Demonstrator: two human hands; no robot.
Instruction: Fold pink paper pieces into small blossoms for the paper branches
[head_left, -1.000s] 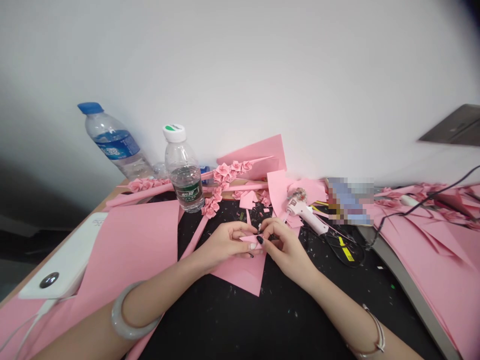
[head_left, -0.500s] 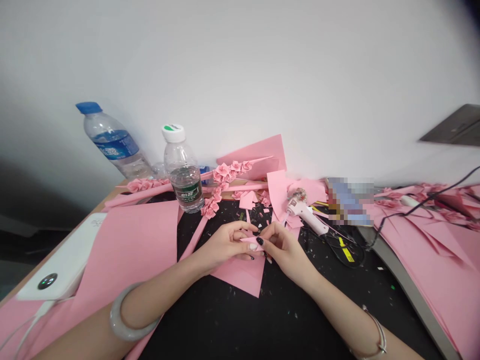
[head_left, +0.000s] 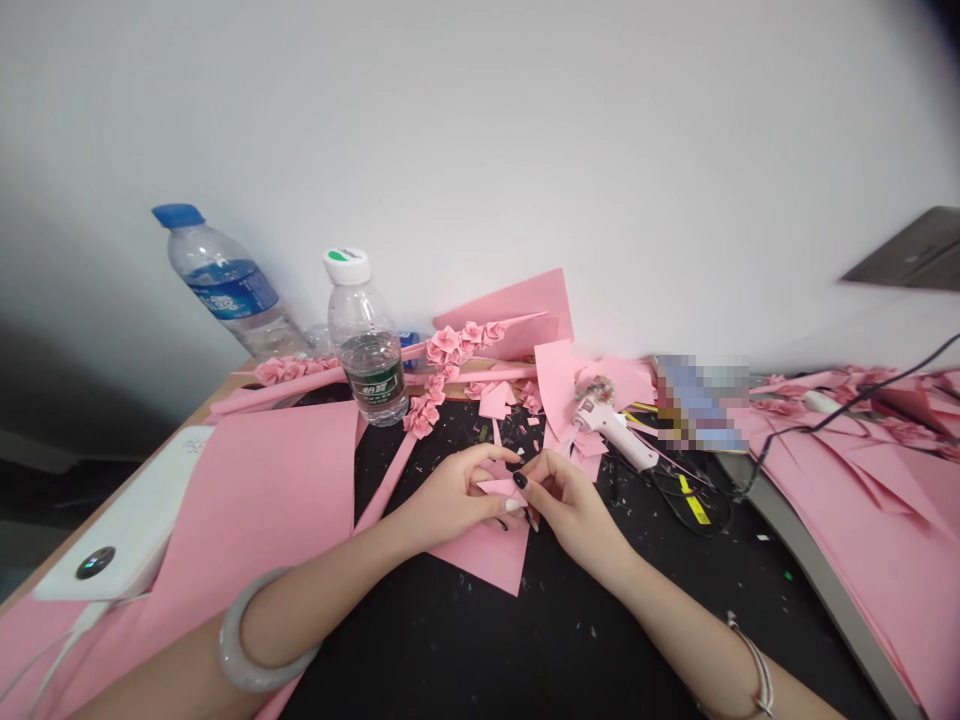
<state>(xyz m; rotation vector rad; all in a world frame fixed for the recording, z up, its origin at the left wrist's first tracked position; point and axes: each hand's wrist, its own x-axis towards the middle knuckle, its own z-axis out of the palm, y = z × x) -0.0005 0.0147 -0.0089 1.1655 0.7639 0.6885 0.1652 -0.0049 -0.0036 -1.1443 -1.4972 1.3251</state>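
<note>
Near the middle of the black work surface, my left hand (head_left: 465,492) pinches a small folded pink paper (head_left: 501,487) between thumb and fingers. My right hand (head_left: 559,492) grips the right end of the same paper, thumb and forefinger pressed together. Fingertips of both hands nearly meet and hide part of the fold. Beneath them lies a flat pink sheet (head_left: 487,560). Just behind my right hand rests a pink and white glue gun (head_left: 615,430). Small pink cut pieces (head_left: 495,400) and folded paper flowers (head_left: 424,412) lie behind my hands.
A bottle with a white cap (head_left: 371,375) stands behind left; a blue-capped bottle (head_left: 232,290) leans at the wall. At left are a white power bank (head_left: 127,520) and a large pink sheet (head_left: 262,480). Pink sheets (head_left: 862,500), a phone (head_left: 697,400) and a black cable (head_left: 847,405) are at right.
My left fingers have shifted slightly around the folded paper, with the thumb a little lower. More of the paper's folded face shows. My right hand has barely moved.
</note>
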